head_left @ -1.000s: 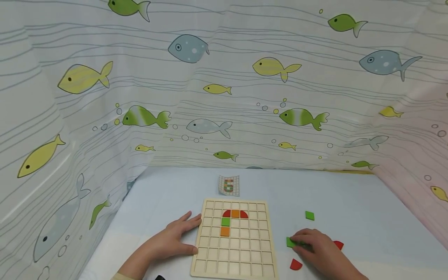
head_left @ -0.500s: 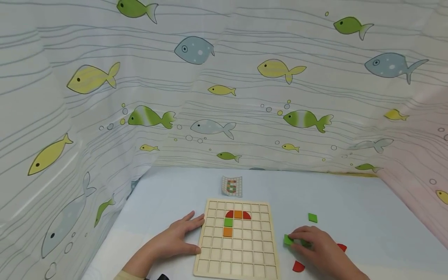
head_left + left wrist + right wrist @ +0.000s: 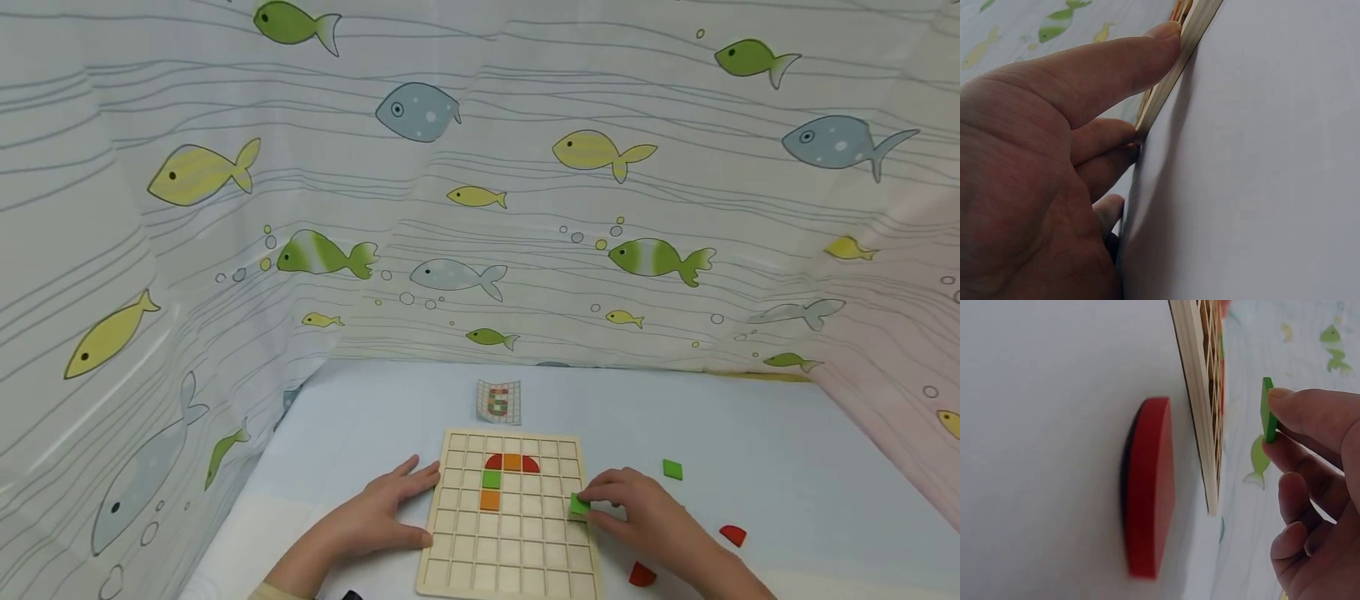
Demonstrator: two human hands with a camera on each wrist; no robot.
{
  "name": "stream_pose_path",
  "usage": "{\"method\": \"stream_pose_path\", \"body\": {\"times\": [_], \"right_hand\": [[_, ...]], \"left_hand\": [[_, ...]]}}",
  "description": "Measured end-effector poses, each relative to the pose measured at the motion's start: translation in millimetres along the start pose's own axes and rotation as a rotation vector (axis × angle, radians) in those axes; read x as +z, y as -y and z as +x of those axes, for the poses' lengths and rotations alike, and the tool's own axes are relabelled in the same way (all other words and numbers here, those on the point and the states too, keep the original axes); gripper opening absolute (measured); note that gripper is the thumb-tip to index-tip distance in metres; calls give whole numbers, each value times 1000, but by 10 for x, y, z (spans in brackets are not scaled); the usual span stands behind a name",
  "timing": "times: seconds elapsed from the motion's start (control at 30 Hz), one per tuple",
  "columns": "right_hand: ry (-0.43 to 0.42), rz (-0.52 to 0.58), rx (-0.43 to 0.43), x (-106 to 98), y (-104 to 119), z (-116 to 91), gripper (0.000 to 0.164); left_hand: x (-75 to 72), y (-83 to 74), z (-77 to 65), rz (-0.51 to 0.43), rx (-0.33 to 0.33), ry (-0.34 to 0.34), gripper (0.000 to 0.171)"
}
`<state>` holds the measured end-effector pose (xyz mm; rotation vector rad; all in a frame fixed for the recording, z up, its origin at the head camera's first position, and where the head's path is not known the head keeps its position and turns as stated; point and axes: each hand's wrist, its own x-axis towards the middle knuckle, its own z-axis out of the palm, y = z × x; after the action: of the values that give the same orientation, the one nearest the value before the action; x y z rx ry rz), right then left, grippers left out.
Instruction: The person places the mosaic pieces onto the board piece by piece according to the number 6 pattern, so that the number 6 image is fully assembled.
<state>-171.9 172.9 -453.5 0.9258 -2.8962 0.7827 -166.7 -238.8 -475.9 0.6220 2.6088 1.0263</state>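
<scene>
My right hand [image 3: 637, 512] pinches a green square tile [image 3: 577, 505] between thumb and fingers over the right edge of the wooden grid board [image 3: 510, 550]. In the right wrist view the tile [image 3: 1267, 411] is held clear of the table. My left hand [image 3: 375, 517] touches the board's left edge, fingers spread and thumb against its side. On the board, an orange square [image 3: 512, 462] sits between two red quarter-round pieces [image 3: 493, 462]. Below the left red piece come a green square [image 3: 491, 479] and another orange square [image 3: 490, 500].
Behind the board lies a small paper card [image 3: 498, 402] with a coloured grid pattern. To the right rest a loose green square [image 3: 672, 470] and two red quarter-round pieces, one farther right [image 3: 732, 535] and one nearer [image 3: 642, 575]. A fish-print curtain [image 3: 480, 250] encloses the table.
My right hand has lifted the green square tile from the table and carried it left to the board's right edge. The left hand stays at the board.
</scene>
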Motion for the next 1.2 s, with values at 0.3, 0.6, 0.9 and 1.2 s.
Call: {"method": "stream_pose_path", "body": {"times": [0.3,0.6,0.9,1.2], "right_hand": [[9,12,-93,80,109,163,20],[50,12,-149,153,205,303,17],[12,-17,-254,240,295,422,16],[73,-50,-226,318,376,581,17]], "left_hand": [[16,-4,25,15,-14,4,89],[17,-20,28,4,0,0,89],[23,-49,20,-10,8,-1,88],[4,-17,-10,-4,-10,-11,87]]}}
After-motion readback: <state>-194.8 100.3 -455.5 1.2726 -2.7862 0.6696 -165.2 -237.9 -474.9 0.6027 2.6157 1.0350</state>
